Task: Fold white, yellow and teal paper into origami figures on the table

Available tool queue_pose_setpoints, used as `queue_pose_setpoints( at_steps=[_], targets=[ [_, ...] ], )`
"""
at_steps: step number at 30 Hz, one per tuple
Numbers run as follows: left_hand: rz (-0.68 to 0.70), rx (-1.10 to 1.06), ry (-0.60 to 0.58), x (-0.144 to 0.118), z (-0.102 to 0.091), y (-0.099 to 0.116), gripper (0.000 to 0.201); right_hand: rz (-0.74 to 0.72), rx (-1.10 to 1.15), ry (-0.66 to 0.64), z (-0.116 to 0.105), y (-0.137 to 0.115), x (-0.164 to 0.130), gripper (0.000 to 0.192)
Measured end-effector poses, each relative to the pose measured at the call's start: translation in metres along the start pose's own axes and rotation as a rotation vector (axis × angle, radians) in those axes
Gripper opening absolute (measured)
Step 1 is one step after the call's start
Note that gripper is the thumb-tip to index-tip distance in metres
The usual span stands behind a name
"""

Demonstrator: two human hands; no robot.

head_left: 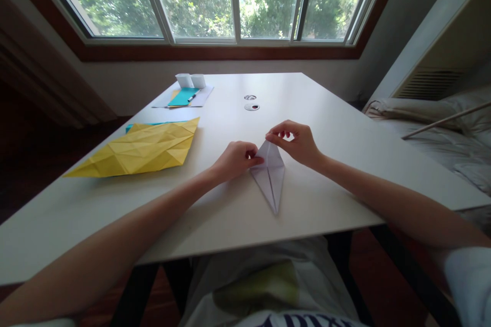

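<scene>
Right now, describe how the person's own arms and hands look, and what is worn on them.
Both forearms are bare down to the left hand and right hand. No rings, watch or gloves show. White short sleeves appear at the frame's lower corners. The fingers are slender, with short nails.

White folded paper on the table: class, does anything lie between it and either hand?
Nothing visible does. The left hand and the right hand both already pinch the white folded paper at its upper end.
</scene>
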State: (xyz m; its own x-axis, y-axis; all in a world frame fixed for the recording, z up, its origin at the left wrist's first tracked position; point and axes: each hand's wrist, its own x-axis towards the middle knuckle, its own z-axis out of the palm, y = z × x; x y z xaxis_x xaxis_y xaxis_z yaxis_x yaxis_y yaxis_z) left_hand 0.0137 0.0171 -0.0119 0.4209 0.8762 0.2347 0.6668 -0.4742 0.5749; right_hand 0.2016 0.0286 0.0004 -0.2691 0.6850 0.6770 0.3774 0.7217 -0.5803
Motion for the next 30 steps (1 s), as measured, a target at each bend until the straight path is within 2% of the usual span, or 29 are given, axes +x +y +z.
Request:
queue_pose_setpoints(
  at_steps=[3, 8, 10, 15, 19, 25, 28, 30],
  targets=[
    [0.003, 0.002, 0.001, -0.001, -0.001, 0.002, 0.02, 0.009, 0.028, -0.021, -0.002, 0.001, 0.0, 0.021],
    [-0.011, 0.021, 0.035, -0.001, -0.001, -0.001, 0.023, 0.063, -0.013, -0.266, -0.001, 0.009, -0.002, 0.021],
    [-0.013, 0.041, 0.037, 0.0, -0.001, -0.004, 0.023, 0.082, -0.068, -0.31, 0.001, 0.013, -0.003, 0.022],
    [-0.003, 0.09, -0.012, -0.001, -0.001, -0.012, 0.016, 0.121, -0.146, -0.268, 0.002, 0.019, -0.003, 0.023],
    [0.033, 0.116, -0.006, -0.001, -0.001, -0.017, 0.02, 0.153, -0.135, -0.23, 0.002, 0.023, -0.004, 0.021],
    [0.085, 0.149, -0.048, -0.002, -0.001, -0.019, 0.03, 0.169, -0.145, -0.246, 0.004, 0.024, -0.006, 0.022],
    [0.068, 0.149, -0.005, -0.006, -0.001, -0.018, 0.04, 0.182, -0.126, -0.23, 0.004, 0.026, -0.007, 0.017],
    [0.078, 0.166, 0.038, -0.008, -0.001, -0.015, 0.044, 0.19, -0.094, -0.203, 0.004, 0.03, -0.008, 0.027]
  ],
)
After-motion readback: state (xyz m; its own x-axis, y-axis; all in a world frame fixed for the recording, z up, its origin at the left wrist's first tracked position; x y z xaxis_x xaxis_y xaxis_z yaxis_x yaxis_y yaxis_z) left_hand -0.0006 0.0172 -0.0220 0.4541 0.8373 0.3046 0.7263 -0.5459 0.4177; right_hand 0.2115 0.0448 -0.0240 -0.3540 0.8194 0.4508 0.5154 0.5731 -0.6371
